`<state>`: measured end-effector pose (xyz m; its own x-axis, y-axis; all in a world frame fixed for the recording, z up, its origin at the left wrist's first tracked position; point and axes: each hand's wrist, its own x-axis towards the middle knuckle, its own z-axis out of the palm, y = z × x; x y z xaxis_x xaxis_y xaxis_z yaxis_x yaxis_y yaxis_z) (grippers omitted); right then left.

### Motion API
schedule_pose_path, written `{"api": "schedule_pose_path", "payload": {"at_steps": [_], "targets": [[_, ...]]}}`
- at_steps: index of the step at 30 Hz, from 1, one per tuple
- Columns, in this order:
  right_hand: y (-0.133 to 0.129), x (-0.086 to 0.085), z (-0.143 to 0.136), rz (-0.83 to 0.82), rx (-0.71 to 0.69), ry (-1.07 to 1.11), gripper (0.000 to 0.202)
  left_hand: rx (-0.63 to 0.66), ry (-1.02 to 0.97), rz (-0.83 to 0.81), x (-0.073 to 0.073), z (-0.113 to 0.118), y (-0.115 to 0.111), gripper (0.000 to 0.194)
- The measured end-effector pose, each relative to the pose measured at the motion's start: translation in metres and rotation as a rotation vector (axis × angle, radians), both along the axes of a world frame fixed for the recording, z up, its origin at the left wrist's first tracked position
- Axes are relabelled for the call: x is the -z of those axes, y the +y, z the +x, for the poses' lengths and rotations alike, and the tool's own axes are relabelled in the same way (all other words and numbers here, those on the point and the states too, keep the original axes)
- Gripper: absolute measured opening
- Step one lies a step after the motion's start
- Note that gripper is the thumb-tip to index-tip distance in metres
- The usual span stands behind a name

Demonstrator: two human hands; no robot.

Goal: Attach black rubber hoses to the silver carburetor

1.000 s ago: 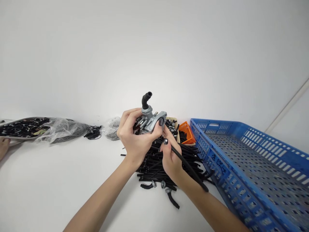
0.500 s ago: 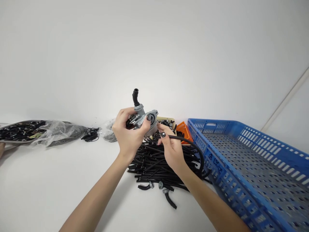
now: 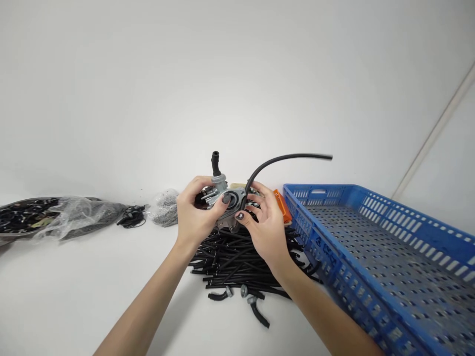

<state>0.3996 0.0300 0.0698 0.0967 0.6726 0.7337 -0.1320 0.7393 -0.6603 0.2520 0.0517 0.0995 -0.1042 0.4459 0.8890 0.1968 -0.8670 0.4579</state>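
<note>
A silver metal carburetor (image 3: 221, 186) is gripped by my left hand (image 3: 196, 212), with the thumb over its round flange opening. From its top rises a short bent black rubber boot (image 3: 215, 163) on a grey cap. My right hand (image 3: 267, 222) pinches a black rubber hose (image 3: 267, 162) at the carburetor's right side; the hose curves up and to the right, its far end free in the air. Whether the hose end sits on a fitting is hidden by my fingers. Below both hands lies a pile of black hoses (image 3: 237, 262).
Several loose capped rubber boots (image 3: 260, 315) lie in front of the hose pile. A large blue plastic crate (image 3: 334, 247) stands at the right, beside a small orange basket (image 3: 282, 206). Leftward are bags of small parts (image 3: 163, 207), a black bundle (image 3: 131, 216) and a tray of black parts (image 3: 22, 217).
The hose has swung from drooping right over my wrist to arching upward. My right hand has turned more upright beside the carburetor, which has dropped slightly in view.
</note>
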Motion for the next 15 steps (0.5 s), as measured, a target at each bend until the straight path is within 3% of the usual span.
{"api": "schedule_pose_path", "payload": {"at_steps": [6, 11, 15], "targets": [[-0.002, -0.002, 0.004, -0.032, -0.063, -0.161, 0.066, 0.005, 0.101, 0.051, -0.005, -0.009, 0.001, 0.046], [-0.008, -0.002, -0.004, -0.077, -0.180, 0.045, 0.063, -0.013, 0.120, 0.060, -0.007, -0.008, -0.001, 0.050], [-0.015, 0.000, -0.011, -0.113, -0.187, 0.195, 0.059, -0.020, 0.132, 0.059, -0.007, -0.008, -0.003, 0.048]]}}
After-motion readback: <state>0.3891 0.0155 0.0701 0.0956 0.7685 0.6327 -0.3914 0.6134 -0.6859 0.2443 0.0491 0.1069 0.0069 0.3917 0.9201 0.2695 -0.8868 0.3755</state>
